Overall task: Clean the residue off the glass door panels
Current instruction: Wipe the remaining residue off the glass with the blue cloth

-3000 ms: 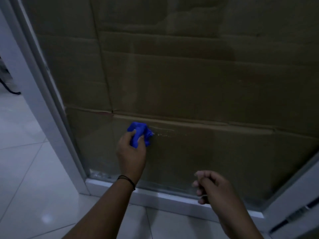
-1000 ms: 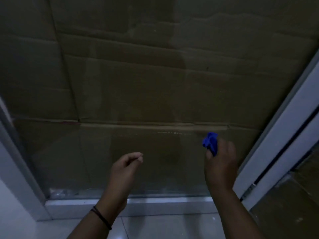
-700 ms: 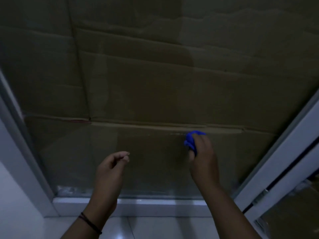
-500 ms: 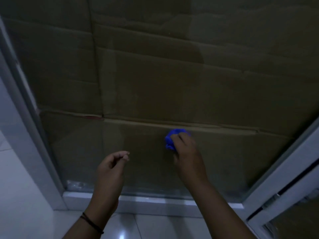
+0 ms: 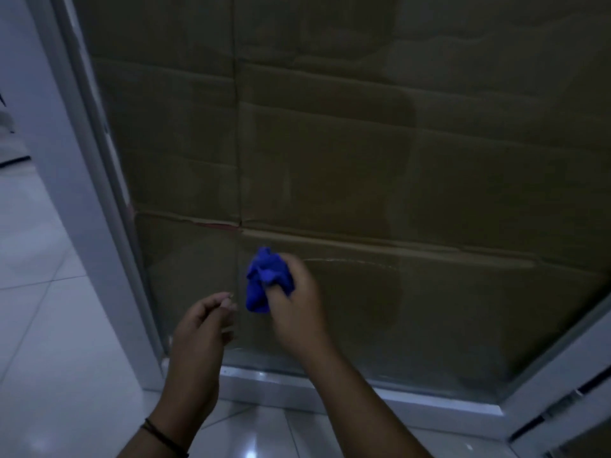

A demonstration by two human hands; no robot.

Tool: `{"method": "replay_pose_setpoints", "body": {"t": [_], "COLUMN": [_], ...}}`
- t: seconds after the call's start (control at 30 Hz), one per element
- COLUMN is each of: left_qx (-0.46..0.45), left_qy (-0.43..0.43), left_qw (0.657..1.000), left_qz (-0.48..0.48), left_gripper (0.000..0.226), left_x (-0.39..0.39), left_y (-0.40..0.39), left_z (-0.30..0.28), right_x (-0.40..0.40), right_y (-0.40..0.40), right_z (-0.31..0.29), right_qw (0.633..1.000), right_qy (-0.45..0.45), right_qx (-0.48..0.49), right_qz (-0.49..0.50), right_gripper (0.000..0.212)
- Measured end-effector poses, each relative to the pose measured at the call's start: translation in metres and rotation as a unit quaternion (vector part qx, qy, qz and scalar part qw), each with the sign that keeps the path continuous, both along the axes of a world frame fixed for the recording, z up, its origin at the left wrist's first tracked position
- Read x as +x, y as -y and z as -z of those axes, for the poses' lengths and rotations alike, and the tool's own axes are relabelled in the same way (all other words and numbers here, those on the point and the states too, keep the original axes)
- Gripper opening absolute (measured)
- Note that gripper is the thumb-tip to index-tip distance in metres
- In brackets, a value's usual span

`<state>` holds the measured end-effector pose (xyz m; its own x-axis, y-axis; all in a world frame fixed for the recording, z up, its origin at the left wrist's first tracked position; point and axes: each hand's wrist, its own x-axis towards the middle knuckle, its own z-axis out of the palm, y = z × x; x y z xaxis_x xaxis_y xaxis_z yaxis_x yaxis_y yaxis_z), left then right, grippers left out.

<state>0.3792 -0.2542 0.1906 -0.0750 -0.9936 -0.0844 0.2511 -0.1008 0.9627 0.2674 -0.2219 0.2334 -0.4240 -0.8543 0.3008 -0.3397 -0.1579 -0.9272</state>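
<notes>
Right hand (image 5: 294, 305) grips one crumpled blue cloth (image 5: 264, 279) against one glass door panel (image 5: 363, 309); beside it, left hand (image 5: 198, 328) hangs loosely curled, empty.

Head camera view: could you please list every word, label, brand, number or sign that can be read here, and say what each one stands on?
None can be read.
The cardboard behind the glass door panel shows only creases and seams, no print.
The blue cloth held by the right hand bears no visible tag or logo.
The door frame, the floor tiles and the wristband near the left hand carry no lettering; the picture is dim and somewhat blurred.
</notes>
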Motion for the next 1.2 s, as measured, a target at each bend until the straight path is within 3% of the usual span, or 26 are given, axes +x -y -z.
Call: {"method": "replay_pose_setpoints", "body": {"t": [0.07, 0.17, 0.23, 0.33, 0.47, 0.6, 0.83, 0.9, 1.1, 1.2], "left_qx": [-0.010, -0.068, -0.086, -0.077, -0.027, 0.007, 0.053, 0.053, 0.027, -0.032], "left_qy": [-0.029, -0.003, 0.006, -0.014, -0.048, -0.092, -0.192, -0.191, -0.141, -0.053], "left_qw": [0.998, 0.992, 0.989, 0.985, 0.985, 0.973, 0.942, 0.942, 0.975, 0.997], "left_qz": [0.055, 0.103, 0.121, 0.151, 0.166, 0.212, 0.270, 0.272, 0.169, 0.053], "left_gripper": [0.015, 0.045, 0.049, 0.044, 0.012, 0.018, 0.041, 0.046, 0.042, 0.034], "left_x": [-0.008, -0.024, -0.031, -0.030, -0.028, -0.031, -0.033, -0.033, -0.037, -0.037], "left_y": [-0.011, -0.031, -0.040, -0.041, -0.041, -0.048, -0.049, -0.048, -0.045, -0.039], "left_z": [-0.005, -0.011, -0.014, -0.017, -0.024, -0.030, -0.027, -0.024, -0.010, -0.002], "right_x": [-0.004, -0.016, -0.023, -0.029, -0.034, -0.033, -0.028, -0.027, -0.025, -0.025], "right_y": [-0.021, -0.046, -0.056, -0.065, -0.071, -0.073, -0.063, -0.063, -0.060, -0.060], "right_z": [0.008, 0.014, 0.012, 0.006, -0.002, -0.007, 0.008, 0.012, 0.020, 0.024], "right_qw": [0.992, 0.984, 0.976, 0.958, 0.922, 0.931, 0.954, 0.960, 0.956, 0.955], "right_qy": [0.126, 0.176, 0.212, 0.287, 0.382, 0.358, 0.294, 0.267, 0.246, 0.214], "right_qx": [0.004, -0.006, -0.012, -0.005, -0.003, 0.023, 0.029, 0.061, 0.154, 0.191], "right_qz": [0.004, 0.034, 0.039, -0.010, -0.065, -0.071, 0.049, 0.051, 0.032, 0.069], "right_gripper": [0.027, 0.020, 0.017, 0.021, 0.029, 0.030, 0.014, 0.020, 0.025, 0.025]}}
